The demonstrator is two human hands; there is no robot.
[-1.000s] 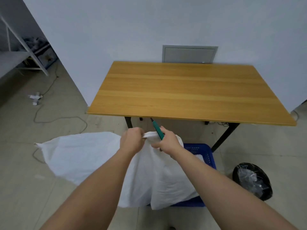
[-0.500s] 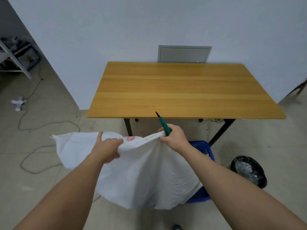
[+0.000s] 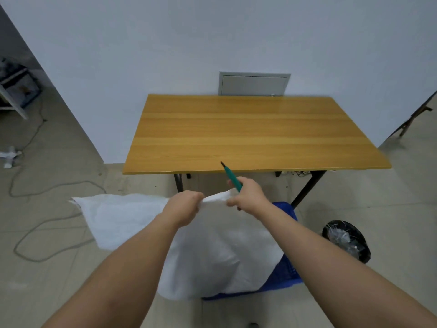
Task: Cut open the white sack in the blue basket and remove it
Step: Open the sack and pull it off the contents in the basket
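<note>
Both hands are bunched on the top edge of the white sack [image 3: 212, 252], left hand [image 3: 183, 208] gripping it, right hand [image 3: 248, 196] pinching it while also holding a green-handled cutter [image 3: 233, 178]. The sack drapes over the blue basket [image 3: 287, 273] on the floor, in front of the wooden table [image 3: 248, 133], with a black bin [image 3: 347, 241] to the right and a grey cable [image 3: 47, 223] to the left. Half a second ago the hands were spread apart along the edge; now they're close together.
</note>
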